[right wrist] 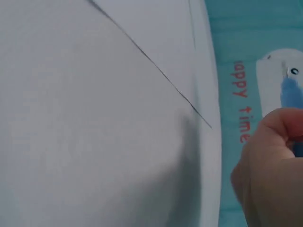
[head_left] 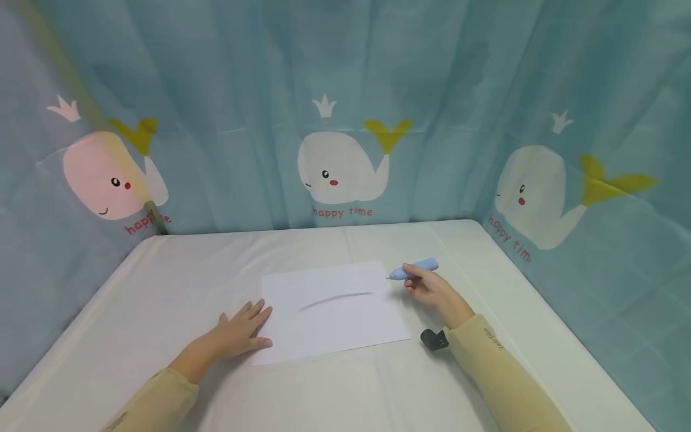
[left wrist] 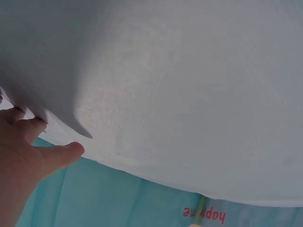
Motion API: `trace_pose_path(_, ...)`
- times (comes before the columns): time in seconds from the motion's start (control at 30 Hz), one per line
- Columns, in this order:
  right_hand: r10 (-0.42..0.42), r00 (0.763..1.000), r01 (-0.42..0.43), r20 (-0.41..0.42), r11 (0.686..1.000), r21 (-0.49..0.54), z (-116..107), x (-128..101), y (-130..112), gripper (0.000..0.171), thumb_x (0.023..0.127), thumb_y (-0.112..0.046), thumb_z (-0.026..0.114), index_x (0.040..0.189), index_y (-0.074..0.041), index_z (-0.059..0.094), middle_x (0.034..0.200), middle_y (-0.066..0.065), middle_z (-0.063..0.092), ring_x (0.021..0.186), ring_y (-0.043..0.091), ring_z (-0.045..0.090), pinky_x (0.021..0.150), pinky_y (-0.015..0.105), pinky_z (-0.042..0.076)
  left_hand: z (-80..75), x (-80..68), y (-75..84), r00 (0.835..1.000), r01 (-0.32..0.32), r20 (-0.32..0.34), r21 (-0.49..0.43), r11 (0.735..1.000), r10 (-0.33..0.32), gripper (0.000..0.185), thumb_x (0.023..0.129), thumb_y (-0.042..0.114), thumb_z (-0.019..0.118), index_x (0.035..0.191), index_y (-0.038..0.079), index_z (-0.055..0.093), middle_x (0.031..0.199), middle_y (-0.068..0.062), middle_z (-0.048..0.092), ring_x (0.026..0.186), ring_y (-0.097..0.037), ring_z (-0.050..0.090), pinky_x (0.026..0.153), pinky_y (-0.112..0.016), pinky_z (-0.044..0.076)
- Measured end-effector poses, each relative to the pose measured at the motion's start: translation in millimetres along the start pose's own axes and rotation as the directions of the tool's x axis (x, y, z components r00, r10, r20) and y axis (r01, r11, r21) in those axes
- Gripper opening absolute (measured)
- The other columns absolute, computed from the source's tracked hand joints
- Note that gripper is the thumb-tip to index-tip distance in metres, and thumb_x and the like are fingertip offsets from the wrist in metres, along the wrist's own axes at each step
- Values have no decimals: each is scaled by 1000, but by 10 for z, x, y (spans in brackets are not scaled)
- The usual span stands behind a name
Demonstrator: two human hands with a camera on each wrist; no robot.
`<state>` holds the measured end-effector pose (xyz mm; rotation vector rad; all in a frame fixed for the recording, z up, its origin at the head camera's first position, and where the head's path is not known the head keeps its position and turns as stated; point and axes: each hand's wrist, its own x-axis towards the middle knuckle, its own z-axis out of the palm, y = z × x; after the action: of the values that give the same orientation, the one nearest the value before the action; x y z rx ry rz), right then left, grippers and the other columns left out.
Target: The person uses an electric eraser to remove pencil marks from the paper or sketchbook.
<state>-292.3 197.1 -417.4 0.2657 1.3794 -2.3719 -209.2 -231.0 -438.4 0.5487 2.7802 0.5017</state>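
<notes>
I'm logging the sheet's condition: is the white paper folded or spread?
Spread: in the head view the white paper lies laid out, all four corners showing.

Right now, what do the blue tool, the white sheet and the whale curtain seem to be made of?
Blue tool: probably plastic, smooth, evenly coloured.
White sheet: likely paper, matte, thin with straight edges.
Whale curtain: fabric or plastic sheeting, softly dull; folds show.
</notes>
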Motion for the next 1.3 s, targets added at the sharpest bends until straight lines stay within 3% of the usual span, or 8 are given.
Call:
trace_pose_path(0.13,43,999,-42,29,998,-40,95,54,63,19,103,-17,44,109,-4,31,71,2,44,55,8,44,51,17,38,-11,5,6,1000,5,4,10,1000,-5,87,87,53,64,147,-2,35,154,-29,21,140,-52,14,96,-81,3)
trace_pose_path(0.23,75,997,-73,13,987,-144,130,95,114,21,103,-21,45,108,-1,40,68,4,56,56,10,57,52,19,48,-15,4,6,1000,8,9,11,1000,-8,87,87,53,64,148,-1,34,154,-29,21,140,-52,13,96,-81,3)
trace_pose_path(0.37,96,995,-99,-23,957,-271,147,152,156,21,100,-18,51,108,1,50,75,12,66,68,19,68,64,30,57,-18,-3,8,1000,10,18,7,1000,-10,87,87,53,64,148,0,34,155,-28,20,141,-51,12,97,-81,3)
trace_pose_path(0.47,99,995,-104,-32,938,-331,154,190,162,20,97,-14,53,108,3,52,77,13,65,69,20,67,67,30,56,-26,-8,14,1000,14,17,9,1000,-14,87,87,53,64,148,0,34,155,-27,20,141,-51,12,97,-80,3)
trace_pose_path(0.77,64,989,-115,-132,895,-431,171,274,137,18,90,-13,54,88,4,59,62,6,59,54,14,58,55,23,50,-38,1,54,999,27,25,20,999,-28,86,87,50,66,148,-1,34,155,-28,21,141,-51,13,97,-80,4)
trace_pose_path(1.03,78,981,-161,-177,839,-520,253,276,140,15,88,-11,57,90,3,57,63,6,58,51,12,57,53,21,50,-40,6,51,999,20,31,34,999,-21,85,87,50,65,147,-3,35,154,-29,21,140,-52,14,96,-81,5)
trace_pose_path(1.3,41,979,-150,-201,812,-563,288,306,171,17,86,-10,59,92,6,60,61,6,59,49,12,56,50,20,48,-37,12,53,999,29,30,52,998,-31,86,87,52,65,147,-2,35,154,-29,21,140,-51,15,96,-81,5)
